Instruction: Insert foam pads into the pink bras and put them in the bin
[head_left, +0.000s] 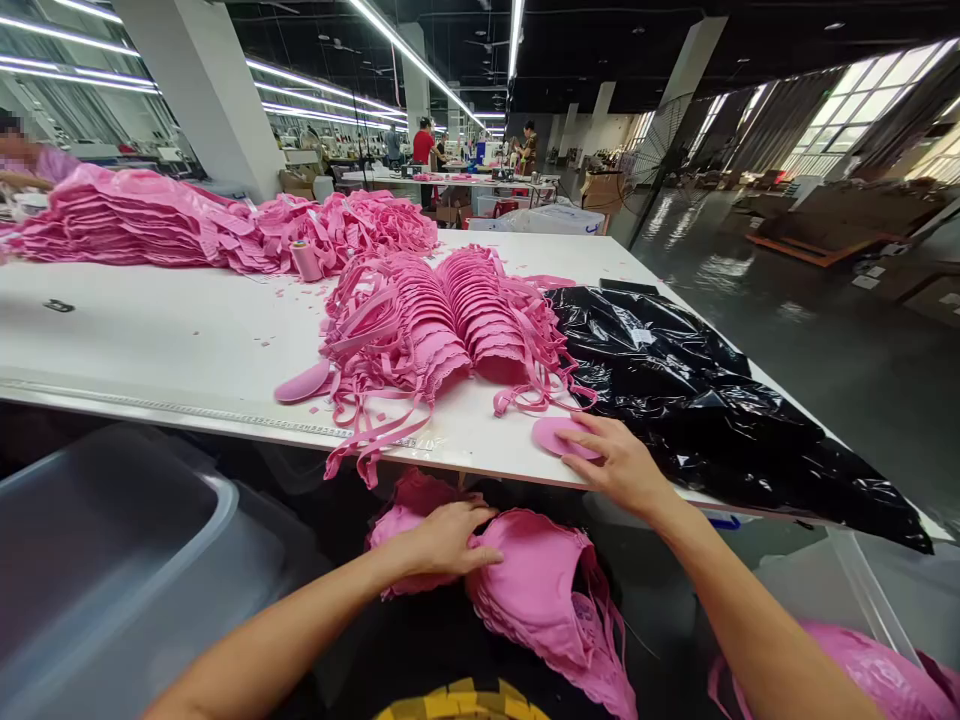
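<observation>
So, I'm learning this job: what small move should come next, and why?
Probably lift the nearer pink pad: it lies near the edge of the table, the right hand touches it, and the left hand is on the bra below.

I can see a bare left hand (446,540) and right hand (611,455), with slender, uncovered forearms (300,620) running to the bottom edge, where yellow-and-black checked material (461,702), possibly clothing, shows at lower centre
</observation>
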